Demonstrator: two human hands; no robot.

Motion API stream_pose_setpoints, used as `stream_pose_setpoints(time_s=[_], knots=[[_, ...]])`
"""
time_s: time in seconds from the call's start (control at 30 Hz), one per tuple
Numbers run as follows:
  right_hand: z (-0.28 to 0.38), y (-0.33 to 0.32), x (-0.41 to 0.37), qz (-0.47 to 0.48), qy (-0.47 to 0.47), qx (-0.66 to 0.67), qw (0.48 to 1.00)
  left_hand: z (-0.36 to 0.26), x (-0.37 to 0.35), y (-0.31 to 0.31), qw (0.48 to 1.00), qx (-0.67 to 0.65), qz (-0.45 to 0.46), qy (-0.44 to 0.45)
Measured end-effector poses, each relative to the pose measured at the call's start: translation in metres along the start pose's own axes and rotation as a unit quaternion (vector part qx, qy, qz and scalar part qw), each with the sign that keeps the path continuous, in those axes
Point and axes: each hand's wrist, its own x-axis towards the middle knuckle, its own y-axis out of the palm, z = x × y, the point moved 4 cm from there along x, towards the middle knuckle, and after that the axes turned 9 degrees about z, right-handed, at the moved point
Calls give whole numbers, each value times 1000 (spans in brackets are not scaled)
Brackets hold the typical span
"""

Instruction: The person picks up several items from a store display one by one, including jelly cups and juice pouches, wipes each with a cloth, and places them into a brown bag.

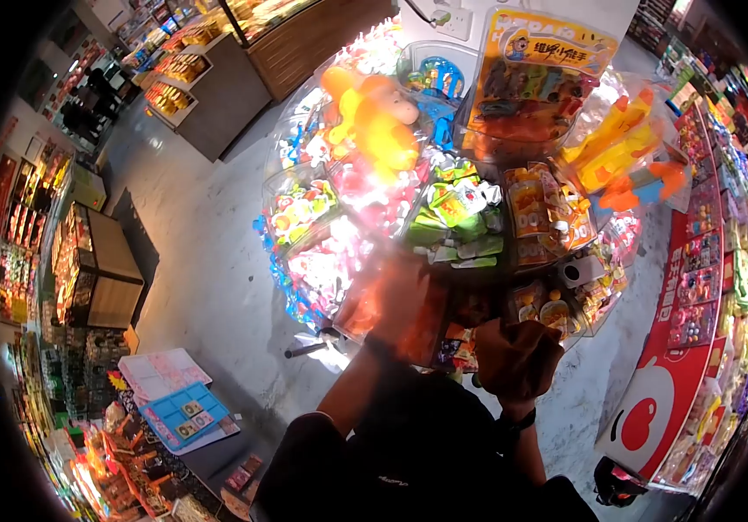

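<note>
My left hand (402,291), smeared by motion, is over a clear bin of reddish packets (422,329) at the near side of a round candy display. Its fingers cannot be made out. My right hand is closed on a crumpled brown cloth (520,357), which hides most of the fingers. Only the wrist with a dark band (522,420) shows below it. Beside the cloth lie small colourful wrapped sweets (458,348) and a bin of orange-and-white packets (548,304). Farther in are green-wrapped sweets (461,213).
A yellow toy package (556,43) stands upright at the back of the display, beside an orange-yellow plush toy (374,117). A red candy shelf (665,391) runs along the right. A blue tray (184,416) rests on a table at lower left. A wooden crate stand (100,270) is on the left.
</note>
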Motion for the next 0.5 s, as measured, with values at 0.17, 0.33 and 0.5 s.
stream_pose_setpoints(time_s=[0.17, 0.33, 0.5], knots=[[7, 10, 2, -31, 3, 20, 999, -69, 103, -24, 981, 128, -95, 109], [13, 19, 1, -56, 5, 52, 997, -19, 139, 26, 975, 202, -87, 22], [19, 26, 4, -75, 6, 155, 985, -19, 140, 14, 988, 133, -72, 11]])
